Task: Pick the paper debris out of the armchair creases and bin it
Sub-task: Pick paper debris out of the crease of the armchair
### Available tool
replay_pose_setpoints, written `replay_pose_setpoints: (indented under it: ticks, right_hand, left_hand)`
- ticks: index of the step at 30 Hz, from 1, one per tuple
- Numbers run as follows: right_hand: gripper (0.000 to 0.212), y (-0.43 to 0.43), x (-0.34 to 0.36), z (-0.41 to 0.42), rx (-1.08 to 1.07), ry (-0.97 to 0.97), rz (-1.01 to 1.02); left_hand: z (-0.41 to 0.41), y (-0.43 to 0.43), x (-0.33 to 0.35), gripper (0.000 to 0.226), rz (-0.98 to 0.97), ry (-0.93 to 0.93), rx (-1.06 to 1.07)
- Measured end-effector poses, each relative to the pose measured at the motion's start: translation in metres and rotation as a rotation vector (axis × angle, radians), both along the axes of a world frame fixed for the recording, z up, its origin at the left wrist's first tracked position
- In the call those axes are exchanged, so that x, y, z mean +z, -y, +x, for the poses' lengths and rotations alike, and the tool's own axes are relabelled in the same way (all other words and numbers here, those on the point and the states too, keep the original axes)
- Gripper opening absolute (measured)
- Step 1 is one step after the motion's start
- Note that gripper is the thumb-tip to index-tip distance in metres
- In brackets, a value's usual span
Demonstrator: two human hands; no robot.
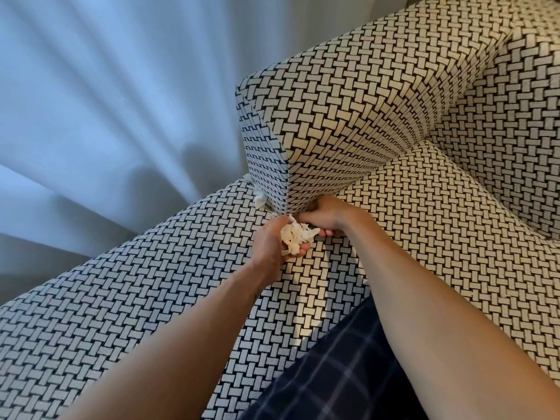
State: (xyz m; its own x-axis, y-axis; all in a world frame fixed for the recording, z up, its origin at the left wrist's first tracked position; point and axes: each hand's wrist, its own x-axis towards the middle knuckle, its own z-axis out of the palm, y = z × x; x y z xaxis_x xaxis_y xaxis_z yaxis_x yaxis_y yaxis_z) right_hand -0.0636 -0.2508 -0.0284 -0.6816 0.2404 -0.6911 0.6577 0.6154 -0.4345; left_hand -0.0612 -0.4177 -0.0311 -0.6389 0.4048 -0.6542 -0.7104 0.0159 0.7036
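Left hand [269, 242] is cupping a wad of paper debris [292, 237], fingers curled round it, just above the armchair [136, 298] seat by the upright cushion [333, 110] corner. Right hand [330, 215] is sitting at the crease [357, 177] under that cushion, fingers curled and touching the wad. Can't tell if it's pinching anything. More paper scraps [259, 198] are sticking out of the seam left of the corner. Curtain [91, 116] is hanging behind, and plaid trousers [333, 374] are showing at the bottom.
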Motion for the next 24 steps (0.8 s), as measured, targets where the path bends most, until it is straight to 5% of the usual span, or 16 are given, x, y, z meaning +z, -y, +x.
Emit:
replay_pose_setpoints:
  ticks: [8,13,19,24]
  right_hand:
    - [0.022,0.001,-0.012,0.013,-0.128,-0.143,-0.173]
    - [0.023,0.006,-0.008,0.015,-0.162,-0.159,-0.18]
    - [0.038,0.017,0.011,-0.006,0.135,0.051,-0.026]
    - [0.031,0.014,0.003,0.004,0.01,-0.051,-0.098]
  left_hand:
    - [-0.002,-0.001,0.001,0.027,-0.003,0.029,-0.02]
    - [-0.003,-0.002,-0.002,0.025,0.001,0.023,-0.005]
    - [-0.003,-0.002,-0.006,0.034,-0.006,0.031,-0.014]
    - [-0.006,0.0,-0.008,0.037,0.033,0.035,-0.036]
